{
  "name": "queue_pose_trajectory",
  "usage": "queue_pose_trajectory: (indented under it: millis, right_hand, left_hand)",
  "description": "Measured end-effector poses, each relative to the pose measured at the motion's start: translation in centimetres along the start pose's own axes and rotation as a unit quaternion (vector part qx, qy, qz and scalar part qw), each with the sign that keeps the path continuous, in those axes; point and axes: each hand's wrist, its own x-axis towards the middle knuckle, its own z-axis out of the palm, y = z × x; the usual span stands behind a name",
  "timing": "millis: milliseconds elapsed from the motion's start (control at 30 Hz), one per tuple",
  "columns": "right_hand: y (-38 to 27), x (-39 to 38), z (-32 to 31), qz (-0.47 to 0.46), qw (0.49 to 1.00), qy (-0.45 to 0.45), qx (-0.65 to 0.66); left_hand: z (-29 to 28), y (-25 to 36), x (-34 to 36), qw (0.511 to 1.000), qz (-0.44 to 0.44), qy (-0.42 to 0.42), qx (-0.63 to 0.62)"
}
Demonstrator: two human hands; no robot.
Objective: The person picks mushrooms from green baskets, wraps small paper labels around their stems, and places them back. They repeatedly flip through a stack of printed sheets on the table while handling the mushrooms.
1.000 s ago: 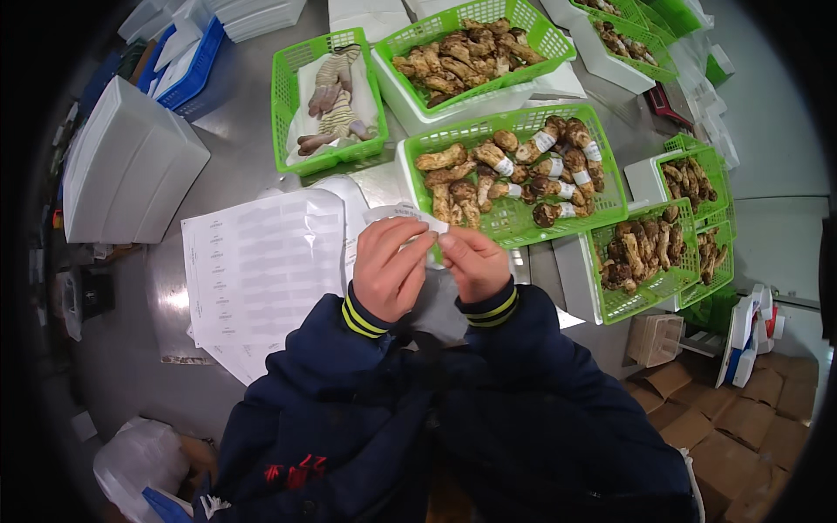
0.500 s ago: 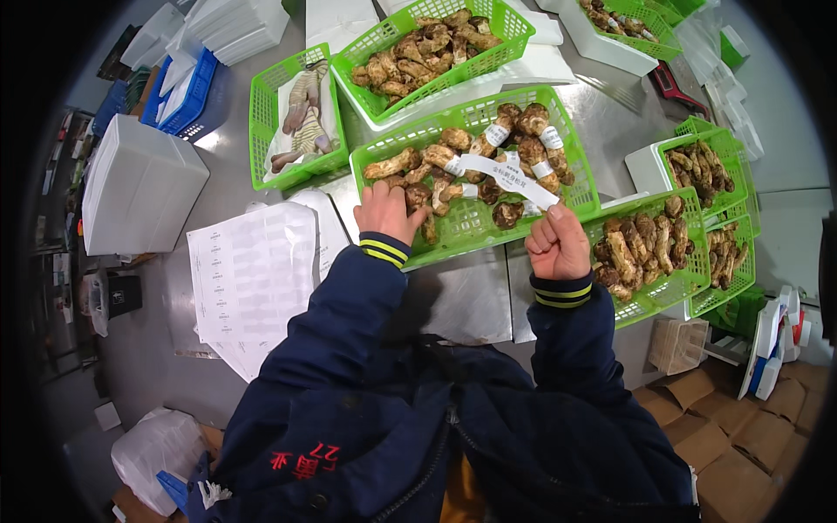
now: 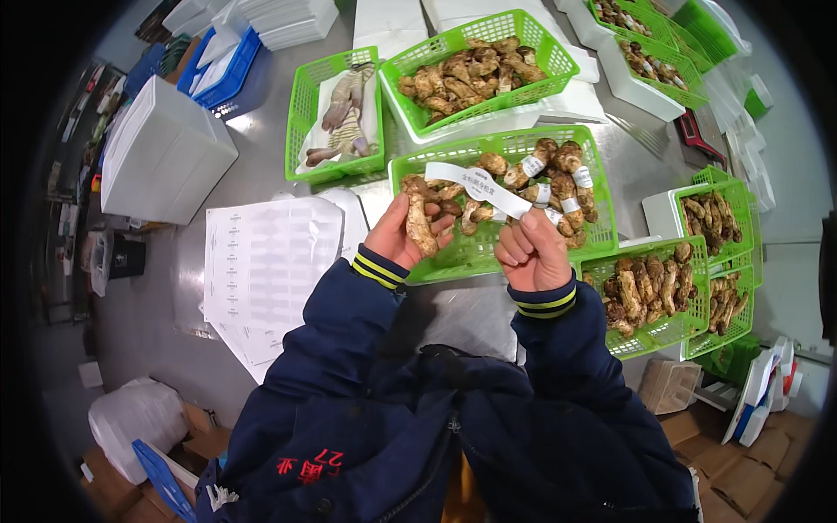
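My left hand (image 3: pixel 391 237) is closed round a brown, knobbly mushroom (image 3: pixel 419 225), held upright over the left front corner of a green plastic basket (image 3: pixel 462 262). Between the thumb and finger of my right hand (image 3: pixel 537 251) is the end of a white paper label (image 3: pixel 472 186), a strip with a wider middle. The label slants up to the left, its far end near the mushroom's cap but apart from the stem. Below it, several mushrooms lie in the basket; those on the right wear white bands like this banded mushroom (image 3: pixel 572 179).
Label sheets (image 3: pixel 261 261) lie left of the basket. Behind stand a basket of mushrooms (image 3: pixel 567 63) and one with striped gloves (image 3: pixel 347 113). Another mushroom basket (image 3: pixel 689 329) adjoins on the right. A white foam box (image 3: pixel 161 157) and a blue crate (image 3: pixel 248 54) stand far left.
My left hand has picked the mushroom out of the basket and raised it toward me. My right hand has shifted slightly left with the label. The view has moved, too.
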Motion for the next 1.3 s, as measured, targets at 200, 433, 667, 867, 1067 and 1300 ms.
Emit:
queue_pose_trajectory:
  millis: [200,433,667,867,1067,1300]
  right_hand:
    - [2.4,1.4,1.5,0.046,0.998,-0.016,-0.038]
    - [5.1,1.7,2.4,0.09,0.996,0.0,-0.022]
    - [6.7,1.9,2.3,0.112,0.99,0.017,-0.079]
    - [7.4,2.1,1.9,0.093,0.991,0.041,-0.09]
    - [7.9,2.1,1.5,0.085,0.989,0.069,-0.096]
    - [8.2,2.3,1.6,0.09,0.989,0.062,-0.097]
  left_hand:
    - [0.6,0.7,-3.7,0.994,0.046,-0.045,0.084]
    - [0.6,1.5,-5.2,0.992,0.045,0.008,0.114]
    - [-0.5,0.9,-4.1,0.96,0.19,-0.041,0.201]
    - [1.6,1.7,-4.5,0.953,0.206,0.008,0.221]
    - [2.6,2.5,-4.7,0.96,0.189,0.042,0.201]
    - [2.8,2.2,-4.8,0.962,0.19,0.049,0.187]
